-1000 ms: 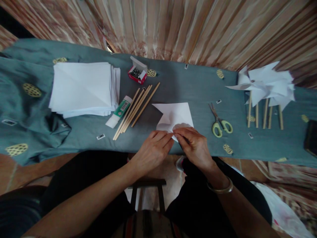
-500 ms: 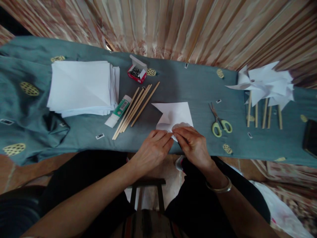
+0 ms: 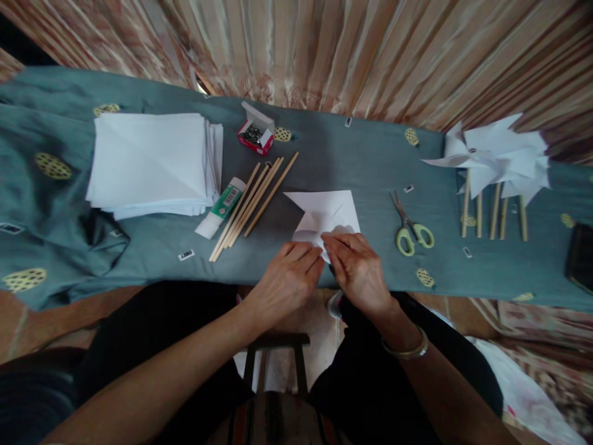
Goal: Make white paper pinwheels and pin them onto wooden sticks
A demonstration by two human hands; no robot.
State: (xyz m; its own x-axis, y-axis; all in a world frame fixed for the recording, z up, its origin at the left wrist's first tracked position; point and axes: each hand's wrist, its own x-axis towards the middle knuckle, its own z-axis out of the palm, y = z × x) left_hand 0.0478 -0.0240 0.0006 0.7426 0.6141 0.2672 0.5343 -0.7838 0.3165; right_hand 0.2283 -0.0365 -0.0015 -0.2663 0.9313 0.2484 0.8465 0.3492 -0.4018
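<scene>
A white paper sheet (image 3: 327, 207), cut and partly folded in, lies near the front edge of the table. My left hand (image 3: 291, 275) pinches its near edge from the left, fingers closed. From the right, my right hand (image 3: 356, 266) grips a folded-in flap with thumb and forefinger, close beside the left fingertips. The fingers hide the fold itself. Left of the paper lie several wooden sticks (image 3: 252, 207) and a green-and-white glue stick (image 3: 221, 208). Scissors (image 3: 408, 225) with pale green handles rest to the right.
A stack of white paper (image 3: 148, 164) sits at the left. Behind the sticks is an open red box (image 3: 256, 133) of small metal pins. Several finished paper pinwheels (image 3: 500, 154) on sticks lie at the right, near a dark object (image 3: 580, 256). The teal tablecloth (image 3: 365, 161) meets a curtain (image 3: 324, 55).
My right hand has shifted slightly up and left over the paper, fingertips closer to its middle. My left hand stays nearly still.
</scene>
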